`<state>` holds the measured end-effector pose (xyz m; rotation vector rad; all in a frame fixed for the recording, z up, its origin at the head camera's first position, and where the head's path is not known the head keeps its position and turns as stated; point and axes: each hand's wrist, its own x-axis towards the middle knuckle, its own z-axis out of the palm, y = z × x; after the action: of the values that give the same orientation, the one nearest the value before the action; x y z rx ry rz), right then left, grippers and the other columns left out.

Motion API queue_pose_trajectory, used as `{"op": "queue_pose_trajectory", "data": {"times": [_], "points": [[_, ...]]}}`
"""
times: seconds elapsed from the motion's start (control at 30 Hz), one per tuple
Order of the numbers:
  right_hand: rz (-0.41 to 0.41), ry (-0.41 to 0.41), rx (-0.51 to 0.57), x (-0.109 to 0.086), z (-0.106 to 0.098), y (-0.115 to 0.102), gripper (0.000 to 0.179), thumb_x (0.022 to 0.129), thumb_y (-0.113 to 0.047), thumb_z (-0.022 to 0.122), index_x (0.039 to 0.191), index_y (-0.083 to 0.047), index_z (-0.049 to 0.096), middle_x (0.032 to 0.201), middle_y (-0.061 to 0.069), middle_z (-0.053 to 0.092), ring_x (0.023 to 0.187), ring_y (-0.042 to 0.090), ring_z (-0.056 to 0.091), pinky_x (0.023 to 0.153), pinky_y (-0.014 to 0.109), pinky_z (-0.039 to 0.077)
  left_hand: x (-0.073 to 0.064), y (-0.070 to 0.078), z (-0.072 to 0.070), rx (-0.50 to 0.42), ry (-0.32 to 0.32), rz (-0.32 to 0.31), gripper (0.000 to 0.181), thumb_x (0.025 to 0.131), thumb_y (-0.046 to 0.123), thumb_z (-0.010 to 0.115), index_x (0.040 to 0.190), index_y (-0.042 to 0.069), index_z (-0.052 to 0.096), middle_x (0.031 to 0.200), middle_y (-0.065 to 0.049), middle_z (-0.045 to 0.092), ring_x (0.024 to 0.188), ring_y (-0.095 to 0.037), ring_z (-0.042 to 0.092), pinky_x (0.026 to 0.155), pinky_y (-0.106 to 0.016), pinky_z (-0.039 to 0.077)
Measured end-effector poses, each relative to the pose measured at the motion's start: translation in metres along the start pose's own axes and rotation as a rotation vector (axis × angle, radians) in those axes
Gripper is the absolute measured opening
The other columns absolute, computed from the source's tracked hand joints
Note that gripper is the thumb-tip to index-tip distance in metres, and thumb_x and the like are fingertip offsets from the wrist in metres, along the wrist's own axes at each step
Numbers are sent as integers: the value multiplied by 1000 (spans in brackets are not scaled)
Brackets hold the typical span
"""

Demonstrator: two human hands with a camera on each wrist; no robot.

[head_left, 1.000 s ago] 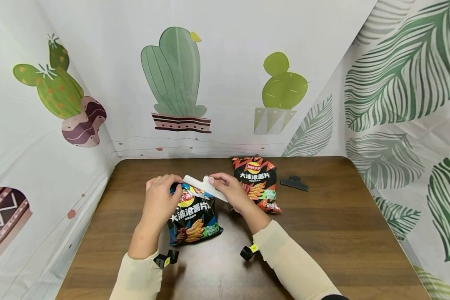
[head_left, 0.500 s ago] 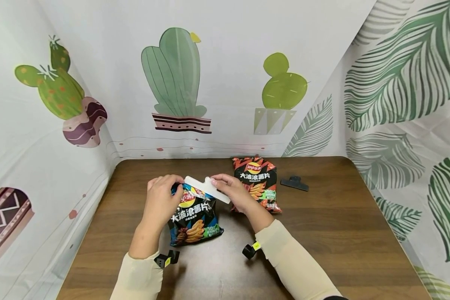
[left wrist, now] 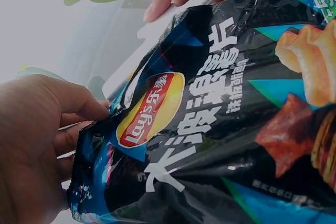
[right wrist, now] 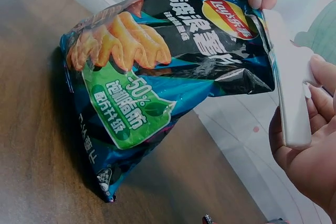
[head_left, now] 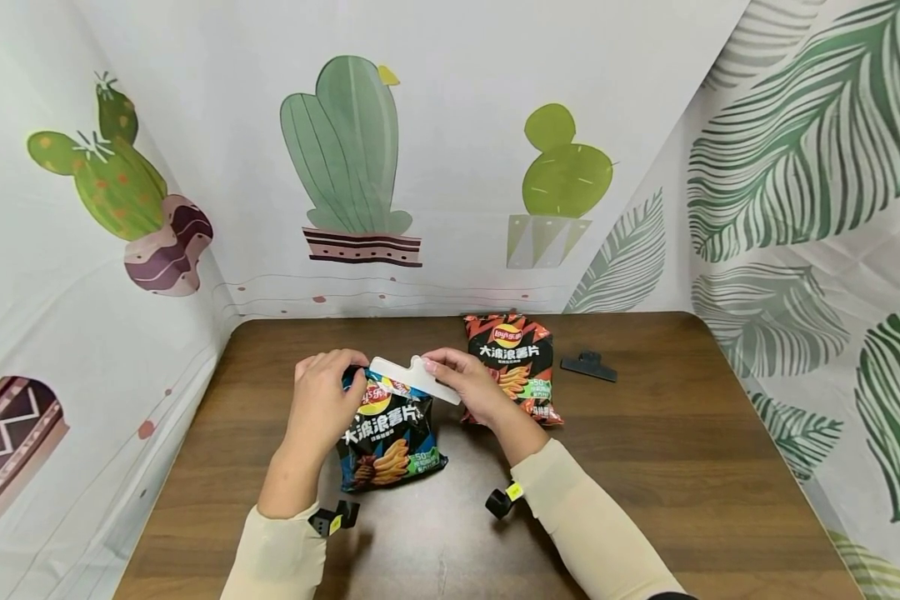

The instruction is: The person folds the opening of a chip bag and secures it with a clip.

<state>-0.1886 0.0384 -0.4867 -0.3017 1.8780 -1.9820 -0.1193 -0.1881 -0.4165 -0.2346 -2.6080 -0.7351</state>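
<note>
Head view: the person's left hand (head_left: 322,396) pinches the top left corner of a blue-and-black Lay's chip bag (head_left: 386,442), left of centre at the wood-grained table (head_left: 645,492); the right hand (head_left: 468,385) grips a white bag clip (head_left: 407,374) along its top edge. Farther right lie a red-and-black Lay's bag (head_left: 504,357) and a dark clip (head_left: 588,367). Left wrist view: the pinched corner adjoins the logo. Right wrist view: the right thumb rests on the white bag clip's tab.

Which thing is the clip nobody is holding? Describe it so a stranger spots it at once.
On the brown table, find the red bag near the far edge. Just to its right lies the black clip, a long bar with a grip at its middle. It is dark and untouched, whereas the white clip is in the right hand at the top of the blue bag.
</note>
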Motion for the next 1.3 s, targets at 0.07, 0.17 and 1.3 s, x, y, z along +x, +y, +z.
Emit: {"op": "queue_pose_trajectory", "data": {"times": [0.07, 0.17, 1.3], "points": [[-15, 4, -8, 0, 0, 1, 33, 102, -24, 62, 127, -3, 65, 107, -4, 68, 89, 9, 63, 76, 25, 49, 0, 0, 0, 2, -3, -2, 8, 92, 8, 66, 97, 10, 71, 98, -8, 75, 90, -29, 66, 98, -51, 36], [-38, 13, -26, 0, 1, 1, 32, 102, -23, 62, 126, -3, 65, 102, -7, 66, 88, 9, 62, 76, 24, 49, 0, 0, -1, 3, -6, -5, 8, 91, 8, 67, 98, 10, 71, 99, -8, 75, 91, -29, 66, 98, -51, 37], [-77, 36, -89, -2, 5, 4, 25, 100, -19, 64, 118, -3, 69, 101, -2, 67, 86, 10, 60, 75, 24, 48, 2, 0, -1, 10, -24, -15, 9, 94, 9, 64, 98, 10, 71, 100, -7, 75, 92, -28, 65, 84, -45, 38]]}}
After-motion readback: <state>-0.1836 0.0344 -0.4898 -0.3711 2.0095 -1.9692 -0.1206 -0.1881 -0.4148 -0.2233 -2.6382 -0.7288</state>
